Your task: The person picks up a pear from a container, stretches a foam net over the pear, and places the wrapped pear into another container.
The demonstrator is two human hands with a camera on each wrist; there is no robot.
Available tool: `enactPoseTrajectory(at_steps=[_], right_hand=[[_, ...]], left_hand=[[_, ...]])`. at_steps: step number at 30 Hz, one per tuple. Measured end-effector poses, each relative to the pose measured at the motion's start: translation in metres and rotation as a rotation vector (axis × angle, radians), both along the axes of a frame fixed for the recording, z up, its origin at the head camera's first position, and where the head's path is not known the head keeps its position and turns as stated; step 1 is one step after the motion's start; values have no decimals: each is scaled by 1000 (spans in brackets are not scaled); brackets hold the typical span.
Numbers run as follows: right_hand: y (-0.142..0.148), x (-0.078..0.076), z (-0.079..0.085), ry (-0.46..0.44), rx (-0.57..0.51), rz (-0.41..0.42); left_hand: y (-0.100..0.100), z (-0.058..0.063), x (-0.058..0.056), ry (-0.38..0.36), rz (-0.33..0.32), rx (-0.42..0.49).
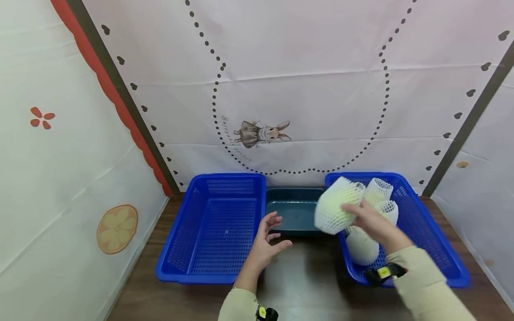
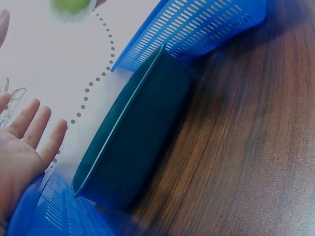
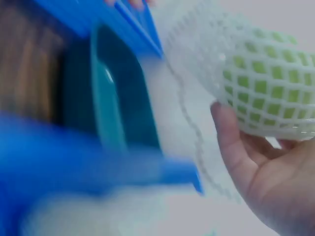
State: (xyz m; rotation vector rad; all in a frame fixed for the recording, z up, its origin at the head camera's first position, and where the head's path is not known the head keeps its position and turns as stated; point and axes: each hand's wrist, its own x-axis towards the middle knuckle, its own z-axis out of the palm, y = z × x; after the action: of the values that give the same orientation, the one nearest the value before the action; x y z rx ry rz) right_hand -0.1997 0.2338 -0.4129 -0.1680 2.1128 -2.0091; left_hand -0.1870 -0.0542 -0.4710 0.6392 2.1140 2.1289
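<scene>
My right hand (image 1: 373, 225) grips a green fruit in a white foam net (image 1: 337, 207), raised over the left edge of the right blue basket (image 1: 433, 240). Through the mesh its green skin shows in the right wrist view, where the thumb presses against the net sleeve; the fruit's exact kind is hidden. Inside that basket lie several more white foam-netted fruits (image 1: 362, 246). My left hand (image 1: 265, 247) holds nothing, its fingers spread and slightly bent, beside the right wall of the left blue basket (image 1: 172, 240) and before the dark green tray (image 1: 297, 232).
The tray stands between the two blue baskets on a dark wood table (image 1: 305, 276). Behind and at both sides hang white printed cloths (image 1: 305, 102). Basket rims rise on either side of the tray.
</scene>
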Motion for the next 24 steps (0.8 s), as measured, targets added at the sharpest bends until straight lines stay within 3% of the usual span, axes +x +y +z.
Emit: enactPoseTrajectory(at_steps=[4,7,11,17,24], right_hand=[[55,2,12,-25,22,12],[91,7,19,-91,179,18],[121,11,18,-256,365,60],[135,0,-5,-509,461,117],[133,-13,-44,-574,604,118]], left_hand=[[-4,1,0,-13,1,-16],[-6,3,0,-25,5,-29],[-9,4,-3,-24,14,-35],[-13,2,-6,-23,49,-50],[-15,0,-5,-27,65,-37]])
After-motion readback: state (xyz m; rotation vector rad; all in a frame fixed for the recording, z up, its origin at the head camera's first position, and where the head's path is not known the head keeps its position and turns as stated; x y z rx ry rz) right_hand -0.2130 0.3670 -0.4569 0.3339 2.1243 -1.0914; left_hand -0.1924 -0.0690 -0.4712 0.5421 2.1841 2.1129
